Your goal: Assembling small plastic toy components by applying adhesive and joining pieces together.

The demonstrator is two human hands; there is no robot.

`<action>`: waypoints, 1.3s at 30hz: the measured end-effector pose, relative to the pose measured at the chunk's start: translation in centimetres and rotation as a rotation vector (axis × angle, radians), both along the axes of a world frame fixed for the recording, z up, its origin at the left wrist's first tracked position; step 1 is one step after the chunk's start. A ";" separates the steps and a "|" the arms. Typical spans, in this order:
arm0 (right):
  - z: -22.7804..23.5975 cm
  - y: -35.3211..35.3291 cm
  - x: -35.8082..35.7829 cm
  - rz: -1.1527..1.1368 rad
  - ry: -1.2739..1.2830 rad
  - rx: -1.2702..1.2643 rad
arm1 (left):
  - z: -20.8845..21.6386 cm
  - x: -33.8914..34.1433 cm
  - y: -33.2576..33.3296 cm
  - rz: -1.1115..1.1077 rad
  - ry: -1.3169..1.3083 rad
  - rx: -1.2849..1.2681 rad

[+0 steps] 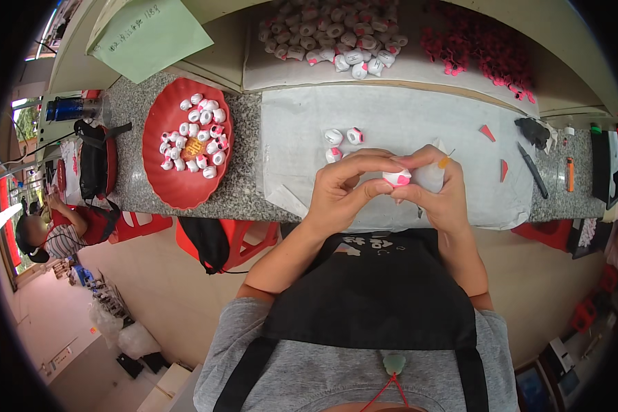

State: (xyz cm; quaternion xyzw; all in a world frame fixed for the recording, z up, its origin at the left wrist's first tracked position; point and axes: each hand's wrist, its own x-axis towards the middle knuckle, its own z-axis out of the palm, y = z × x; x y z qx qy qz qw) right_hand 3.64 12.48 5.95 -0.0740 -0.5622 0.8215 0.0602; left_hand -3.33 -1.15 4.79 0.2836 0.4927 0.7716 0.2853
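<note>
In front of my body, both hands meet over the white sheet. My left hand pinches a small white rounded piece with pink parts between thumb and fingertips. The thumb and finger of my right hand touch the same piece from the other side. Tucked within the right hand is a whitish squeeze bottle with an orange collar and a thin needle tip pointing away to the right. Just beyond my left hand lie three similar white pieces on the sheet.
At left stands a red scalloped tray of finished-looking white and pink pieces. A shelf behind carries heaped white pieces and pink parts. Rightward lie pink flat scraps, a dark pen-like tool and a black lump. Another person is far left.
</note>
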 end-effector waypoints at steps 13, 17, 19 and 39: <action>-2.3 -0.3 0.2 -0.057 -0.054 -0.041 | -0.6 1.0 0.8 0.151 -0.003 -0.097; -2.7 0.2 -0.2 -0.061 -0.109 -0.143 | -1.2 -0.2 1.0 -0.027 -0.170 -0.061; -2.7 0.2 -0.1 -0.068 -0.074 -0.106 | -1.3 -0.2 1.0 -0.037 -0.176 -0.063; -1.8 2.4 1.6 -0.200 -0.020 0.207 | -1.2 -11.3 3.3 0.489 1.085 -0.550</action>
